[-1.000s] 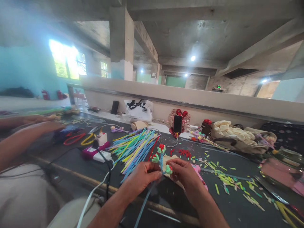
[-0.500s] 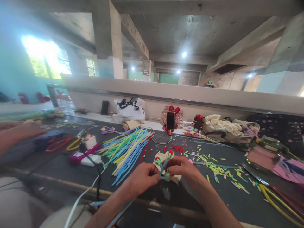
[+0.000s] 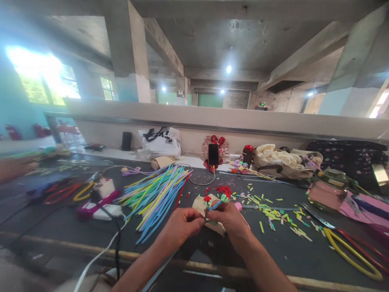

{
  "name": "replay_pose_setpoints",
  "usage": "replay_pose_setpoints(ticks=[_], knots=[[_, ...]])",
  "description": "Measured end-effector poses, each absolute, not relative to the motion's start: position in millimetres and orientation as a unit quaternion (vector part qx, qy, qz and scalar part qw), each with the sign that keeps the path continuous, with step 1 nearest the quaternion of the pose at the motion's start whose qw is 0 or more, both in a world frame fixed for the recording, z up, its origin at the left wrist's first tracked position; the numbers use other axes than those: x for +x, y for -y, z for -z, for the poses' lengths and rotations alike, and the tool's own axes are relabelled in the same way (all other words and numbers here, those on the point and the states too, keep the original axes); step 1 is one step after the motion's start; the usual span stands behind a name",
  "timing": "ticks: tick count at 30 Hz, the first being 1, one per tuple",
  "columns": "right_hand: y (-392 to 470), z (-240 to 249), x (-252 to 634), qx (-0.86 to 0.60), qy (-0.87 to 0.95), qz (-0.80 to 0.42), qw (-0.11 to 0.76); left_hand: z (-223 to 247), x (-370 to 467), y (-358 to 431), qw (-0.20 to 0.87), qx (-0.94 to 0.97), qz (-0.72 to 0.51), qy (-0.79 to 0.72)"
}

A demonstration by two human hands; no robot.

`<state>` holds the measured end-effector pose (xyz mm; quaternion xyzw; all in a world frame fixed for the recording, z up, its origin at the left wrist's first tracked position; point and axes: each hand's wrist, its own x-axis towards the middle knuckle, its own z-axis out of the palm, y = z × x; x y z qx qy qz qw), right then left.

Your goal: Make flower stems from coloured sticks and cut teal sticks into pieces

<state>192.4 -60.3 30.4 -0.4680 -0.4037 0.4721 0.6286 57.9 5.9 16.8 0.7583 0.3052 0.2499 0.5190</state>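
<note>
Between my two hands is a small pipe cleaner flower (image 3: 216, 205) with twisted blue stems and red and pale green tips. My left hand (image 3: 181, 224) pinches its lower part, thumb against fingertips. Close beside it, my right hand (image 3: 230, 221) has its fingers closed around the blue stem and covers part of it. Under the hands lies a beige cloth-like piece (image 3: 199, 204) on the dark tabletop. Red pipe cleaner scraps (image 3: 224, 190) are just beyond the flower. To the left spreads a bundle of blue, yellow and lilac pipe cleaners (image 3: 161, 194).
Cut yellow and green bits (image 3: 273, 213) litter the right side, near large yellow-and-red-handled scissors (image 3: 349, 253) and a glass jar (image 3: 326, 194). A phone (image 3: 213, 155) stands at the back. A power strip (image 3: 103, 207) with cables sits left. Another person's arm (image 3: 15, 170) is blurred at far left.
My right hand has turned the flower, so its blue stem now leans to the right instead of upright. The view has shifted slightly right. The other person's arm has drawn back leftward.
</note>
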Motion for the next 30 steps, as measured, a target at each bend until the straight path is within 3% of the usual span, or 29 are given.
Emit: replay_pose_setpoints(ticks=[11,18,22,25,30], knots=[[55.4,-28.7,195.4,-0.54,0.43,-0.438,0.576,-20.6,57.0,-8.2,0.55,0.743,-0.229,-0.304],[50.5,-20.9,204.1,-0.614,0.463,-0.357,0.53,-16.5,61.5,-5.0,0.505,0.76,-0.273,-0.303],[53.6,-16.8,205.3,-0.623,0.473,-0.356,0.512,-27.4,60.0,1.2,0.423,0.81,-0.254,-0.316],[57.2,-16.2,202.9,-0.61,0.472,-0.372,0.516,-36.5,59.0,1.8,0.376,0.839,-0.242,-0.311],[58.1,-17.5,198.2,-0.593,0.447,-0.378,0.553,-39.5,62.7,-4.7,0.397,0.809,-0.275,-0.334]])
